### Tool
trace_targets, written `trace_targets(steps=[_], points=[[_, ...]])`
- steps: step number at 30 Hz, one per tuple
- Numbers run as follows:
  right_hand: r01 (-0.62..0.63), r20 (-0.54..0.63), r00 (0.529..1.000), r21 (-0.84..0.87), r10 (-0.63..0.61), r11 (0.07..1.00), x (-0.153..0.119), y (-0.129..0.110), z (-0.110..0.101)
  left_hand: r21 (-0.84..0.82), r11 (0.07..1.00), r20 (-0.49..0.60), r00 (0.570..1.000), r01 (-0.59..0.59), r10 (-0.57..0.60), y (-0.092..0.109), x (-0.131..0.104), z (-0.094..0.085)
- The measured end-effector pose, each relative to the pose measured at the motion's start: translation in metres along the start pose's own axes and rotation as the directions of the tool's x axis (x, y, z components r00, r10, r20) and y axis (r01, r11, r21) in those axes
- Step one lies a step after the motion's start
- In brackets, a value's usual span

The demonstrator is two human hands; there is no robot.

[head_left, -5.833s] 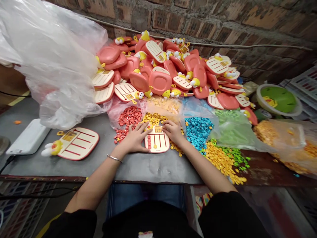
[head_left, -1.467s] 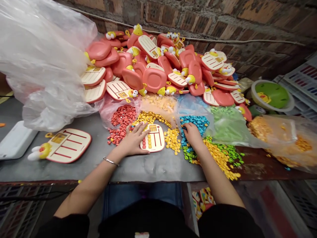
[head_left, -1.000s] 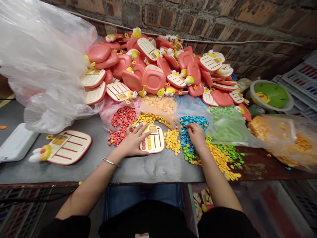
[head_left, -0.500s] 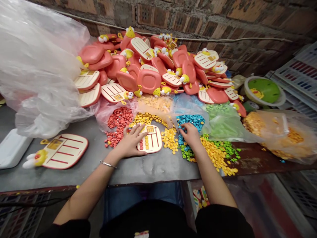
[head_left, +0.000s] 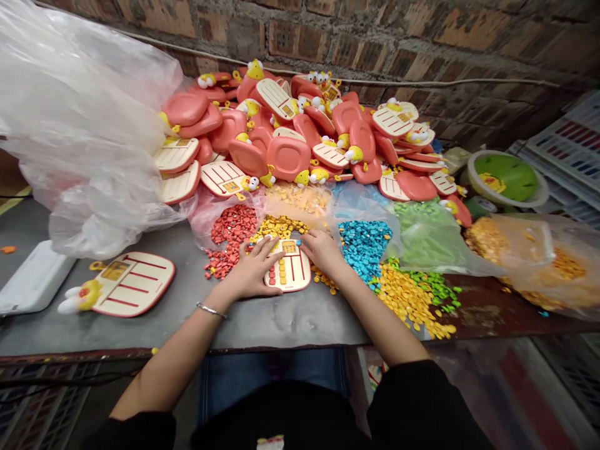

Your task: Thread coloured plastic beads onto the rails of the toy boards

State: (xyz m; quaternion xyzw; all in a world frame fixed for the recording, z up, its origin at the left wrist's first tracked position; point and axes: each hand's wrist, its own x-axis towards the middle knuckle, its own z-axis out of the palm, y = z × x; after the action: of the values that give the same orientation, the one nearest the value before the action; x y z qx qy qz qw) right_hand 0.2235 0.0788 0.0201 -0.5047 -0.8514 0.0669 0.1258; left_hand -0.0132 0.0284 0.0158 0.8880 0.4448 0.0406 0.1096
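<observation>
So the cream board [head_left: 296, 276] is lying flat on the grey desk [head_left: 290, 325], right in front of the person. There's a column of red pieces [head_left: 272, 273] on it, then a yellow column [head_left: 282, 272], then two plain red lines. Left hand [head_left: 253, 269] is curved around its left end, holding it between thumb and fingers. Right hand [head_left: 324, 251] is bunched up narrow, fingertips at a tiny blue piece [head_left: 299, 242] by the far right corner; can't tell if it's actually pinched. Loose red bits [head_left: 233, 228] and blue bits [head_left: 364, 245] are heaped either side, a second board [head_left: 138, 284] lies off left, and a big pile of boards [head_left: 288, 156] sits behind.
</observation>
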Motion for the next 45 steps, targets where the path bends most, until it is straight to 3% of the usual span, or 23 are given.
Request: trace_targets(steps=[2,11,16,23,26,29,31,33,35,36,40,45], points=[[0.008,0.028,1.000,0.005,-0.009,1.000,0.005,0.001,0.000,-0.002,1.000,0.003,1.000,0.003,-0.003,0.000,0.000,0.000],[0.115,-0.038,0.993,0.116,-0.111,0.987,0.010,0.007,0.021,-0.017,1.000,-0.008,1.000,-0.001,0.001,-0.001,0.000,0.001],[0.209,-0.088,0.977,0.198,-0.194,0.958,-0.003,0.008,0.023,-0.008,1.000,-0.024,1.000,-0.001,0.001,-0.002,0.000,0.004],[0.152,-0.114,0.987,0.387,-0.117,0.909,-0.015,-0.010,0.028,-0.016,1.000,-0.037,0.999,0.005,-0.006,0.000,0.001,0.005],[0.191,-0.039,0.980,0.446,-0.194,0.874,-0.015,-0.020,0.020,-0.025,1.000,-0.047,0.999,0.007,-0.008,0.001,0.001,0.004],[0.254,0.084,0.930,0.555,-0.357,0.792,-0.027,-0.020,0.000,-0.023,1.000,-0.049,0.999,0.010,-0.012,0.000,0.001,0.004],[0.228,0.055,0.946,0.589,-0.320,0.775,-0.041,-0.008,-0.014,-0.014,1.000,-0.045,0.999,0.015,-0.015,0.000,0.001,0.004],[0.117,-0.080,0.993,0.515,-0.089,0.849,-0.056,0.013,-0.024,-0.009,1.000,-0.038,0.999,0.017,-0.018,0.000,0.001,0.003],[-0.055,-0.221,0.964,0.374,0.146,0.926,-0.067,0.042,-0.027,-0.010,1.000,-0.027,0.999,0.020,-0.021,0.000,0.001,0.004],[-0.120,-0.242,0.950,0.296,0.196,0.948,-0.070,0.056,-0.026,-0.010,1.000,-0.022,0.999,0.023,-0.023,0.000,0.001,0.003],[-0.139,-0.063,0.988,0.035,0.141,0.990,-0.072,0.090,-0.014,-0.003,1.000,-0.012,0.999,0.031,-0.031,0.001,0.001,0.002],[-0.192,0.009,0.980,-0.202,0.198,0.960,-0.061,0.082,-0.008,-0.014,1.000,-0.004,1.000,0.024,-0.024,0.002,0.001,-0.001]])
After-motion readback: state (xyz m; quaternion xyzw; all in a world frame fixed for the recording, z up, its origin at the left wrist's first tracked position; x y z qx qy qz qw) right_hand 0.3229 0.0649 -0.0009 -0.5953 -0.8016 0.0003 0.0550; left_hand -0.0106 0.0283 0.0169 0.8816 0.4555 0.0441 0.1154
